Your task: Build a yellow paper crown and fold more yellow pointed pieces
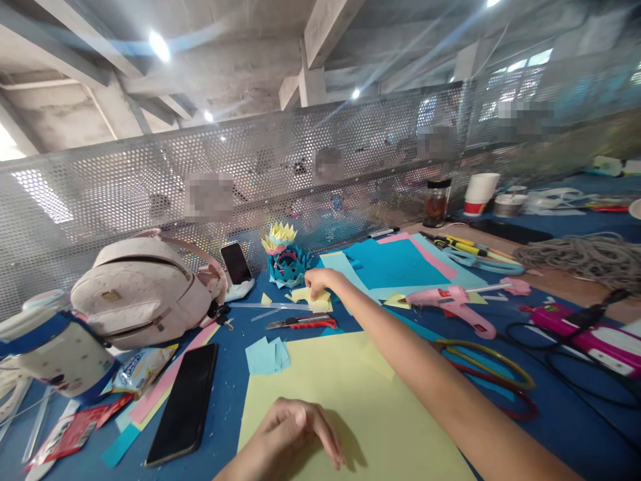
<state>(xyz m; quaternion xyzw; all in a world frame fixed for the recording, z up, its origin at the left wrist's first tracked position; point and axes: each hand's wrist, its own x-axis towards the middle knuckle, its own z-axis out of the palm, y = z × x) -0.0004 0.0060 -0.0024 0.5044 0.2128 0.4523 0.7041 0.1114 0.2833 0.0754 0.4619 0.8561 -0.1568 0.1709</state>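
My right hand (319, 281) reaches far forward, its fingers bent down and closed on a yellow paper piece (320, 304) among small scraps. Just behind it stands a folded-paper lotus with blue lower petals (290, 268) and a yellow top (281, 235). Over a large yellow paper sheet (345, 361) hangs my left hand (295, 427), fingers loosely curved and apart, with nothing seen in it. Light blue paper squares (268, 356) lie on the sheet's upper left corner. A red utility knife (305, 322) rests between the sheet and my right hand.
On the right lie a pink glue gun (453, 304), scissors (493, 357), black cables (551, 361) and blue paper sheets (408, 260). A black phone (185, 404), a backpack (145, 287) and a tilted cup (65, 361) occupy the left. A perforated metal screen (280, 160) borders the back.
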